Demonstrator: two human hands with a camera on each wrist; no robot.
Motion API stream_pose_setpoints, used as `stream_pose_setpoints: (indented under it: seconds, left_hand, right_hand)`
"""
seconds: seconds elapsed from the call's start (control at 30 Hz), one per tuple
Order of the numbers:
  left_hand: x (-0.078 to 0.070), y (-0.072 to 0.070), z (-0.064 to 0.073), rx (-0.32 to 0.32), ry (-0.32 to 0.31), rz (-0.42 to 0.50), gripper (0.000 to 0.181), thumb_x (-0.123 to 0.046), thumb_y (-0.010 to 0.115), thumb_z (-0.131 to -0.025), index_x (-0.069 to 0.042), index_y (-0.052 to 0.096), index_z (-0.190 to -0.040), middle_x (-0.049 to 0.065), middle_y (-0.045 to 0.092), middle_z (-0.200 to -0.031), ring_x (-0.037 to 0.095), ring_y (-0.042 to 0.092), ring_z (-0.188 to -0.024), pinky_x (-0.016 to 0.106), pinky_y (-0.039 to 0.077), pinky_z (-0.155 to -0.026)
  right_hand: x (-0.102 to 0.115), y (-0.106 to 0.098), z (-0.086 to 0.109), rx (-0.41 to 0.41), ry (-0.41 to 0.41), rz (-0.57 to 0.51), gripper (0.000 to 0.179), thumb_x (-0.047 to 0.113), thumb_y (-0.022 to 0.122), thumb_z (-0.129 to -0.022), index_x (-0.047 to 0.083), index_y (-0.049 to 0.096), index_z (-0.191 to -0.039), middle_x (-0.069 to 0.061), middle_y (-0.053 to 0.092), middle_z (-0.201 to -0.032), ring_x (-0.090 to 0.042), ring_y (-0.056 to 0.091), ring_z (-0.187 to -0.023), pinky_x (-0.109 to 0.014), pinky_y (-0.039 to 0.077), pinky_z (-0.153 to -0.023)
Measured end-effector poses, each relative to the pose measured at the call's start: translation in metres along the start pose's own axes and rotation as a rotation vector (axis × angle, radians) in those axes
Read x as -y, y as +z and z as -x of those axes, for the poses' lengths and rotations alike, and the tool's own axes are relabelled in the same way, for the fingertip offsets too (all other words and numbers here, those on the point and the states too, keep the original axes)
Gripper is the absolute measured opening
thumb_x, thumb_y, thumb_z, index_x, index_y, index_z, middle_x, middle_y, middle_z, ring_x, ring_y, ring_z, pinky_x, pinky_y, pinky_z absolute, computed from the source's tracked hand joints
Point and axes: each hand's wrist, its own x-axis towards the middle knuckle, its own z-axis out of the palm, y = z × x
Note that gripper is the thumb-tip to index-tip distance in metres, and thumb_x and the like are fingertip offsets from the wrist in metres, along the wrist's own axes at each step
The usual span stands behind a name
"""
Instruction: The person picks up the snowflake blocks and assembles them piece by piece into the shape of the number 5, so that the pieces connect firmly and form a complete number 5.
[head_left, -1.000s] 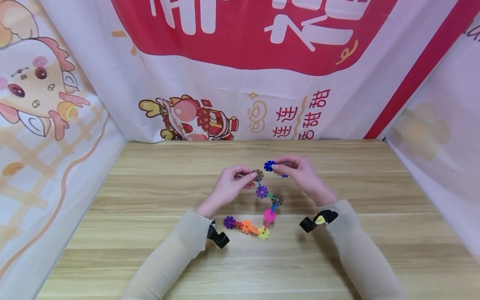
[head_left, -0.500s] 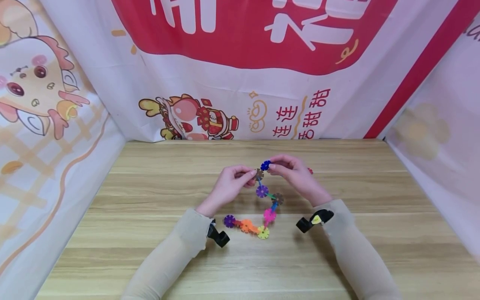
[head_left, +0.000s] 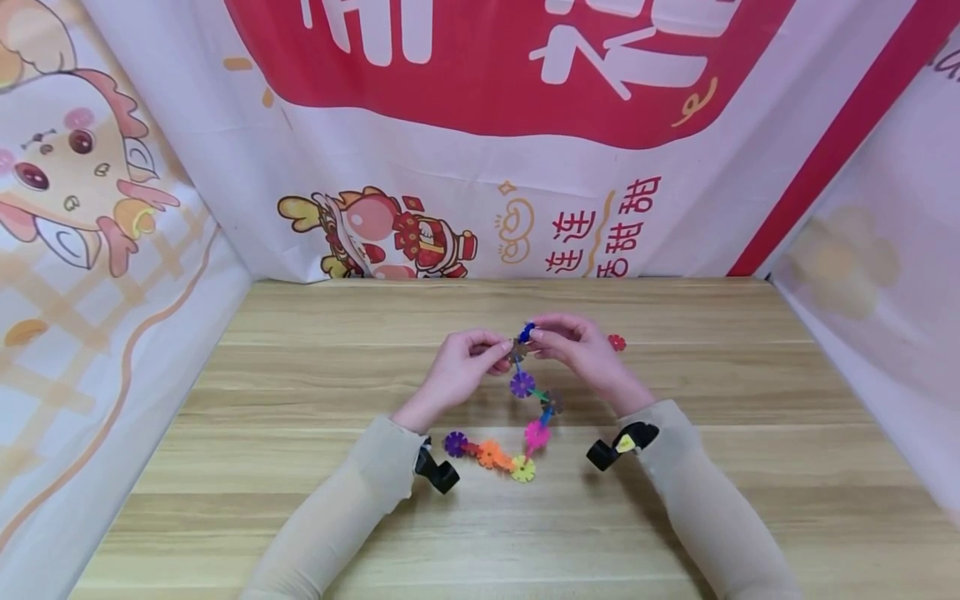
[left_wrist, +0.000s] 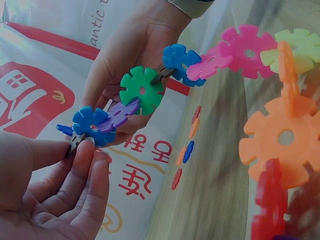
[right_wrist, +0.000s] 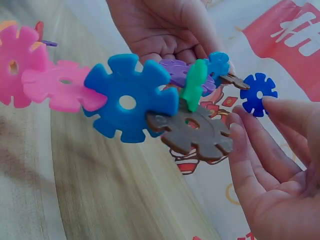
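A chain of notched plastic snowflake discs runs from a purple disc point(head_left: 455, 444) through orange, a yellow disc point(head_left: 523, 468) and a pink disc point(head_left: 536, 435) up to the hands. My left hand point(head_left: 461, 371) pinches the brown disc point(left_wrist: 75, 143) at its upper end. A dark blue disc point(right_wrist: 259, 95) is pinched between the thumb and fingers of my right hand point(head_left: 581, 346). In the right wrist view its edge meets the brown disc's edge; whether the notches are locked cannot be told. Next to the brown disc comes a lighter blue disc point(left_wrist: 92, 122), then purple and green point(left_wrist: 141, 91).
A loose red disc point(head_left: 617, 342) lies on the wooden table point(head_left: 300, 358) behind my right hand. The left wrist view shows several loose discs in a row, among them a blue disc point(left_wrist: 188, 151). Printed cloth point(head_left: 480, 158) hangs at the table's back and sides.
My right hand has moved left with the dark blue disc, bringing it against the brown disc. The loose red disc has come into sight. My left hand has stayed nearly still.
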Motion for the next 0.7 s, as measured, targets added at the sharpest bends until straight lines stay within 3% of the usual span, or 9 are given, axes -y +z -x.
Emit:
stream_pose_setpoints:
  seconds: [0.3,0.7]
  left_hand:
    - [0.000,0.002,0.000,-0.015,0.022,-0.018,0.017,-0.016,0.067,-0.101,0.000,0.072,-0.105,0.009,0.073,-0.088,0.023,0.072,-0.083,0.032,0.060,-0.078]
    - [0.001,0.004,0.000,-0.073,0.066,-0.044,0.013,-0.014,0.070,-0.099,-0.002,0.074,-0.101,0.006,0.073,-0.083,0.020,0.072,-0.078,0.034,0.061,-0.074]
  right_hand:
    - [0.004,0.013,0.002,-0.115,0.042,-0.046,0.050,0.032,0.077,-0.094,-0.005,0.064,-0.125,-0.019,0.072,-0.114,-0.031,0.071,-0.102,-0.042,0.056,-0.092]
    - [0.003,0.028,0.004,-0.185,-0.011,-0.013,0.034,0.020,0.073,-0.097,-0.005,0.068,-0.120,-0.018,0.073,-0.111,-0.028,0.073,-0.096,-0.039,0.059,-0.086]
